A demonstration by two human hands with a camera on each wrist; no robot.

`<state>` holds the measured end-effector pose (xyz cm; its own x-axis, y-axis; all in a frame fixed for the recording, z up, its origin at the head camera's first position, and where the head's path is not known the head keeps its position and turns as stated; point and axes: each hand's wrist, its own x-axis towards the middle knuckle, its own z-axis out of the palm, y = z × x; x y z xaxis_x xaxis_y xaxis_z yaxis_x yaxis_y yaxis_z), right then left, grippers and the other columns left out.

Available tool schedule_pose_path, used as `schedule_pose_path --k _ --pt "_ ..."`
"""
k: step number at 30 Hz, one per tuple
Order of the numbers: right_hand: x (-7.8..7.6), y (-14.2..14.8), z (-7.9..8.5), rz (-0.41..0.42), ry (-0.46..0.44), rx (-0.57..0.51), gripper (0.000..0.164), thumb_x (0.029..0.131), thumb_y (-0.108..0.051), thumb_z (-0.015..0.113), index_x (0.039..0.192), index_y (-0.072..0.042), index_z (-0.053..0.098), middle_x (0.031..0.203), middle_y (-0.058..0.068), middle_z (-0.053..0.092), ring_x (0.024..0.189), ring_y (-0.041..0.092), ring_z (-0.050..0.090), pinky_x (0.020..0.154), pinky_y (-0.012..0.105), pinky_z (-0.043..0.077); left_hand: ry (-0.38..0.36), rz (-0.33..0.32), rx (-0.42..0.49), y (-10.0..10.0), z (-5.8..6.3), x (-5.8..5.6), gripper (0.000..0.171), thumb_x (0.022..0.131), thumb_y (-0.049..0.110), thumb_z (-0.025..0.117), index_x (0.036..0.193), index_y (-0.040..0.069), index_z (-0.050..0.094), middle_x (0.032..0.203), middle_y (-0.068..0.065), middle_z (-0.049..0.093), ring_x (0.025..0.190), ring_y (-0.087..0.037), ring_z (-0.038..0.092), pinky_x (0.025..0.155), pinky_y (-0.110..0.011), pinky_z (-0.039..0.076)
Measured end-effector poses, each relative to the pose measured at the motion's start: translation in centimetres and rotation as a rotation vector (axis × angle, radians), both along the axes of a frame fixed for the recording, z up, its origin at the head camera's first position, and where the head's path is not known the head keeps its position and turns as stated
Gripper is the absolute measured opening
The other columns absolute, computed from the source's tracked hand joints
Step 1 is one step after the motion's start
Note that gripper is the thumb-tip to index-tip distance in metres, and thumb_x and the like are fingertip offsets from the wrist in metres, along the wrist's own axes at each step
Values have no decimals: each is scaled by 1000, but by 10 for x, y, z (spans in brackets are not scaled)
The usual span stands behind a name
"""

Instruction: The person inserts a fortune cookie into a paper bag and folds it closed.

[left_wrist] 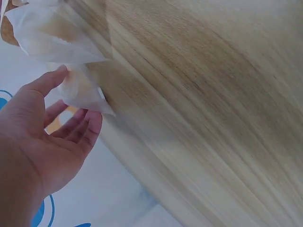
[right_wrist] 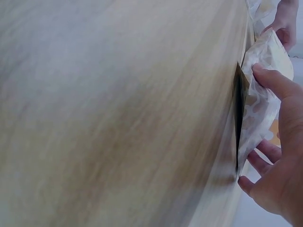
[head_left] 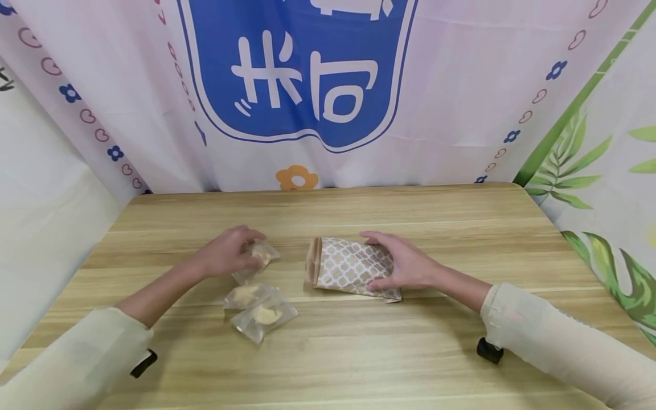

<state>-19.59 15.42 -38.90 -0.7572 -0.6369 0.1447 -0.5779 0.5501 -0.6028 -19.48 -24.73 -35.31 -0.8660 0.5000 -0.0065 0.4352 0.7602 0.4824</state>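
Observation:
On the left side of the table, my left hand (head_left: 229, 250) holds a clear packet (head_left: 260, 254) with a pale, cookie-like piece inside. Its thumb (left_wrist: 57, 78) and fingers lie on opposite edges of the packet (left_wrist: 80, 87) in the left wrist view. Two similar packets, one farther (head_left: 243, 296) and one nearer (head_left: 266, 316), overlap just in front of that hand. A brown paper bag (head_left: 351, 265) with a white lattice pattern lies flat at mid-table, its folded end toward the left. My right hand (head_left: 405, 262) grips the bag's right part, thumb and fingers at opposite sides.
The wooden table (head_left: 389, 353) reaches back to a hanging cloth (head_left: 451, 114) with a blue printed sign. A leaf-patterned cloth (head_left: 605, 188) hangs along the right side. Black straps (head_left: 490, 350) show under both sleeves.

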Motion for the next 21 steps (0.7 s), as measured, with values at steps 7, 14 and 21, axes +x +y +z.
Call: schedule_pose_path --k 7,14,21 --pt "-1 0 -1 4 0 -7 108 68 -39 97 156 -6 42 139 15 62 129 36 57 113 59 40 19 45 0 0 -3 -3 52 92 22 81 126 -14 64 104 -24 63 83 -26 64 76 -46 57" --pt "-1 0 -1 15 -4 -12 108 69 -38 97 156 -5 42 140 16 61 129 36 57 113 58 40 60 76 -9 -6 -7 -2 49 95 28 77 125 -9 67 113 -27 62 94 -35 65 80 -51 58" --pt "0 0 1 10 -11 -15 108 69 -38 97 156 -5 41 140 17 61 130 36 56 114 59 39 37 62 48 -13 -5 -2 47 99 27 73 128 -10 65 120 -31 60 83 -23 66 78 -47 59"
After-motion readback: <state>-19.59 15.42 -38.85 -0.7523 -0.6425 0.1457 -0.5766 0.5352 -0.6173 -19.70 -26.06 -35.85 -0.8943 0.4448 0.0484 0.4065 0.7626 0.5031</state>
